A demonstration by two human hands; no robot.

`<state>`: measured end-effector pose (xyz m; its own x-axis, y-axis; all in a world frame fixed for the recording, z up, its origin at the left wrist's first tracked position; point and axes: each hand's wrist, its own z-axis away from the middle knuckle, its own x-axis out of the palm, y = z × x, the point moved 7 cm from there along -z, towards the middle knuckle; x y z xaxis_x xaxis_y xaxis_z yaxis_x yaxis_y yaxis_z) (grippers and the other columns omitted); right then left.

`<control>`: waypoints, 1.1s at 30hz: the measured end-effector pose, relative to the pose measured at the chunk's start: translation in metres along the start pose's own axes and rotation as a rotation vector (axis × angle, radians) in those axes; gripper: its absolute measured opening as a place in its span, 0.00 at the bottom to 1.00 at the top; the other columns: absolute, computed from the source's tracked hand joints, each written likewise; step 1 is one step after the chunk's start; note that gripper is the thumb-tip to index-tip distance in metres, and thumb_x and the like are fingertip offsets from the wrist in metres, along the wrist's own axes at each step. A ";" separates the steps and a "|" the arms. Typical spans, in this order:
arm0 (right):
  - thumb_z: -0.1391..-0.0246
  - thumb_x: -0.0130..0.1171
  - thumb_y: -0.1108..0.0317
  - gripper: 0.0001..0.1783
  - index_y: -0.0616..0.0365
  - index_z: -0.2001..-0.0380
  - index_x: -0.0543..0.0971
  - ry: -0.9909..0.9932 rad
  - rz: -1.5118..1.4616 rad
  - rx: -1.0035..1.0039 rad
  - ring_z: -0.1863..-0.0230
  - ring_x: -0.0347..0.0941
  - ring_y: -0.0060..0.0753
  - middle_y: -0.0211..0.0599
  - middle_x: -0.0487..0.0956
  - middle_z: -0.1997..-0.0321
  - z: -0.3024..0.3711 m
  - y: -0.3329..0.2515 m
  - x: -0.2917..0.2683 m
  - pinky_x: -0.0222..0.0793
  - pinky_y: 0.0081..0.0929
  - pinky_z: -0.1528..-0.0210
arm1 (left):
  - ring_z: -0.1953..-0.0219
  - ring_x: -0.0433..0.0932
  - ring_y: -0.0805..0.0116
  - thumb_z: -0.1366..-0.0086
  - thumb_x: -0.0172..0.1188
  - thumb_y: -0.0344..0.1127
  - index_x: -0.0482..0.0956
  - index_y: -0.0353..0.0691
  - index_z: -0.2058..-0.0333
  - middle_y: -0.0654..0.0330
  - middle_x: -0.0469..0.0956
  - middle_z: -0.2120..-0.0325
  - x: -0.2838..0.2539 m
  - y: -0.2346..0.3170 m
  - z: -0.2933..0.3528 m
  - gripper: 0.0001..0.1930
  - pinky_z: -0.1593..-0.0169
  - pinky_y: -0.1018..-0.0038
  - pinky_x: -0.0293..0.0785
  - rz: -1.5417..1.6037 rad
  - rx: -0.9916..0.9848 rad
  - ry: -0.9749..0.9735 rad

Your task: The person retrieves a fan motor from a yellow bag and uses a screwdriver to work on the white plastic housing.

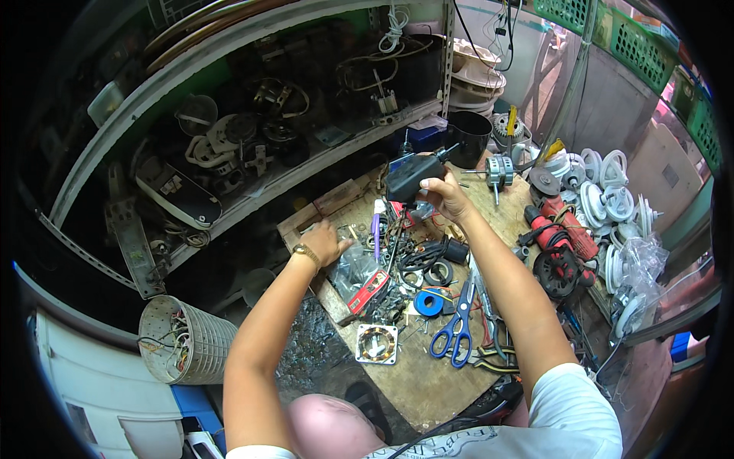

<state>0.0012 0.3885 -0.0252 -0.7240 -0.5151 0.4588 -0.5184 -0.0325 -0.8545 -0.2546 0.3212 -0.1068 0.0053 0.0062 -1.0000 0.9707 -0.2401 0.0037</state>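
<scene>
Raised over the back of the wooden worktable (405, 390), my right hand (447, 195) is closed around a black box-shaped housing (413, 177) with a thin shaft sticking out of its top; its exact kind does not show. My left hand (325, 242), wearing a wristwatch (306, 253), lies at the table's left edge beside a see-through plastic bag (353, 269). Its thumb is apart from the fingers, and nothing shows in it. Between my hands spreads a pile of small parts, with a purple-handled tool (375, 233) and a red-and-white box (368, 292).
Blue-handled scissors (456, 330), pliers (493, 356), a blue tape roll (428, 304) and a square copper-wound stator (376, 344) lie nearer me. A motor stator (499, 171) stands behind. Red power tools (562, 233) and white plastic parts (612, 203) crowd the right. A wire-filled basket (187, 340) stands left.
</scene>
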 end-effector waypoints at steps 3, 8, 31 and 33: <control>0.59 0.66 0.66 0.36 0.54 0.44 0.66 0.006 0.139 0.016 0.51 0.74 0.33 0.36 0.73 0.51 -0.007 0.004 -0.002 0.75 0.38 0.49 | 0.50 0.74 0.44 0.33 0.48 0.58 0.76 0.29 0.52 0.40 0.74 0.52 -0.021 0.004 0.017 0.32 0.45 0.55 0.69 -0.092 -0.097 -0.373; 0.66 0.72 0.67 0.40 0.55 0.45 0.68 -0.153 0.303 -0.042 0.51 0.72 0.28 0.32 0.74 0.52 -0.035 0.036 0.064 0.69 0.28 0.44 | 0.47 0.73 0.60 0.39 0.57 0.31 0.63 0.33 0.38 0.49 0.74 0.49 -0.080 -0.022 -0.005 0.29 0.46 0.68 0.72 0.926 -0.005 0.207; 0.69 0.79 0.59 0.41 0.66 0.56 0.65 0.221 1.341 -0.109 0.52 0.74 0.62 0.61 0.76 0.56 -0.065 0.106 0.074 0.72 0.46 0.50 | 0.50 0.75 0.47 0.54 0.71 0.28 0.74 0.33 0.53 0.46 0.77 0.54 -0.037 -0.045 0.022 0.27 0.46 0.61 0.70 0.451 -0.290 0.595; 0.69 0.79 0.60 0.41 0.66 0.56 0.65 0.147 1.346 -0.020 0.52 0.74 0.62 0.61 0.76 0.56 -0.071 0.114 0.072 0.72 0.47 0.50 | 0.50 0.73 0.47 0.55 0.71 0.29 0.74 0.34 0.52 0.48 0.76 0.55 -0.035 -0.044 0.028 0.28 0.46 0.60 0.70 0.381 -0.347 0.598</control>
<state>-0.1419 0.4082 -0.0719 -0.7115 -0.0419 -0.7014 0.6196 0.4334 -0.6544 -0.3045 0.3045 -0.0724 0.3850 0.5295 -0.7559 0.8950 -0.0144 0.4458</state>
